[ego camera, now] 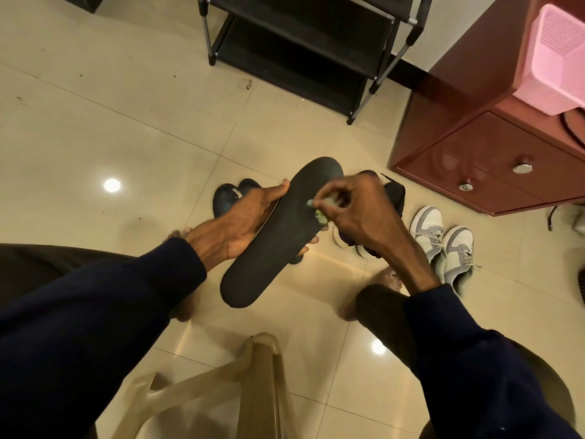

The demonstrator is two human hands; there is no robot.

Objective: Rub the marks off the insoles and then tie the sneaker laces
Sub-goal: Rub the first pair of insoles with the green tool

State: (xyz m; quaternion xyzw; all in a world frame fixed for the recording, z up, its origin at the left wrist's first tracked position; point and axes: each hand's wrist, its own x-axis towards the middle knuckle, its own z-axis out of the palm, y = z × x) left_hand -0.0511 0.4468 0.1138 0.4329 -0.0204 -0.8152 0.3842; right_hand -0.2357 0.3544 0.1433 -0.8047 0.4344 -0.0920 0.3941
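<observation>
A long black insole (278, 236) is held up over the floor, toe end away from me. My left hand (243, 223) grips its left edge, fingers curled underneath and thumb on top. My right hand (351, 207) pinches a small pale green eraser (318, 213) and presses it on the insole's upper right part. Below the hands, a dark sneaker (394, 193) with loose laces lies on the floor, partly hidden. A pair of grey and white sneakers (443, 245) stands to the right, laces loose.
A dark blue pair of shoes (228, 198) sits left of the insole. A black shoe rack (304, 42) stands at the back, a red-brown cabinet (493, 160) with a pink box (560, 58) at right. A beige plastic stool (253, 384) is under me.
</observation>
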